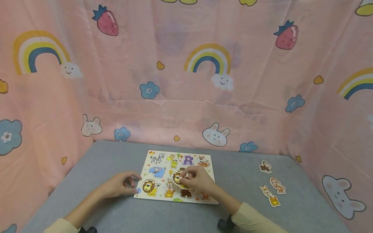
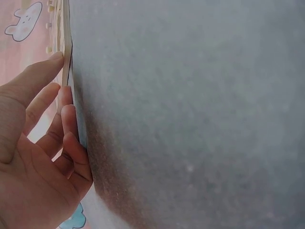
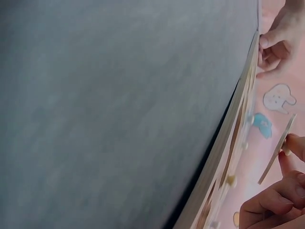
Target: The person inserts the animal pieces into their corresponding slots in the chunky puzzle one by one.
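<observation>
A flat animal puzzle board (image 1: 161,195) lies on the grey table, with animal pictures in rows. Over its middle, my right hand (image 1: 201,179) pinches a lion puzzle piece (image 1: 176,180) between thumb and fingertips. In the right wrist view this lion piece (image 3: 276,151) is seen edge-on, tilted and apart from the board, with a small knob at the fingertips. My left hand (image 1: 120,185) is at the board's left edge near the front corner. Its thumb and index tips touch that edge, and the other fingers are loosely bent. The right hand partly covers pictures beneath it.
To the right lie three loose pieces: a brown animal piece (image 1: 265,167), a light brown animal piece (image 1: 277,185) and a kangaroo piece (image 1: 270,196). A pink patterned curtain (image 1: 180,119) borders the grey table (image 1: 239,181) at the back and sides.
</observation>
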A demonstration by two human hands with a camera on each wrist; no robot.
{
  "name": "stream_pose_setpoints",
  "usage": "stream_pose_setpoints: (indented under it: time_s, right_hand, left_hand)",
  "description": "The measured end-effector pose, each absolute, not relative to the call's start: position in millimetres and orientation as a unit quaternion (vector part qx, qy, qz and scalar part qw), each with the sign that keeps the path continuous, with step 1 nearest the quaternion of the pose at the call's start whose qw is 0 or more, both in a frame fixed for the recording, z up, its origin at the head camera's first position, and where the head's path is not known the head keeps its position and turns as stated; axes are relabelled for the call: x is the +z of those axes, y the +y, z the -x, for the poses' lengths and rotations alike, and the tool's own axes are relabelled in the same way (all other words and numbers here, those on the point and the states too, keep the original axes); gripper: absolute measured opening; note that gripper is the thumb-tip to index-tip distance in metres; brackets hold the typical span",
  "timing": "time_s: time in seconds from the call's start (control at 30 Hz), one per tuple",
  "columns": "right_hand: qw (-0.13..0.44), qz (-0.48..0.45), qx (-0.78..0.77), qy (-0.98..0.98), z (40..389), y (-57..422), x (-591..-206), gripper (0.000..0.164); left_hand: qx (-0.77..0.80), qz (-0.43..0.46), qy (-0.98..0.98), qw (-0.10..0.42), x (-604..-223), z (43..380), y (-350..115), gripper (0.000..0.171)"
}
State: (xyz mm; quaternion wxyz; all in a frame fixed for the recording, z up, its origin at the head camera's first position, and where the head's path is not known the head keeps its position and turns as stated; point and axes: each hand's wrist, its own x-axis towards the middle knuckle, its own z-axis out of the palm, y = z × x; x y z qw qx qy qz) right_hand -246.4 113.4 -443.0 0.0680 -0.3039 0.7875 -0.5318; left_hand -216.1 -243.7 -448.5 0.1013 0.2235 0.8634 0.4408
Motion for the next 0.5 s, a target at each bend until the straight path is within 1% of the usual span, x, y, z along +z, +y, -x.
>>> stream_pose_setpoints:
  time_s: [0.13, 0.23, 0.5]
  right_hand:
    - [0.100, 0.288, -0.563, 0.768, 245.4, 106.8, -444.7, 0.008]
    - [0.114, 0.281, -0.575, 0.759, 243.9, 101.4, -445.2, 0.008]
    - [0.099, 0.299, -0.562, 0.765, 238.1, 84.0, -442.2, 0.008]
  left_hand:
    - [0.438, -0.222, 0.865, 0.102, -448.3, 215.9, -243.6, 0.042]
    - [0.432, -0.220, 0.868, 0.103, -449.0, 216.6, -243.6, 0.042]
    - [0.439, -0.225, 0.864, 0.103, -450.2, 217.4, -244.1, 0.042]
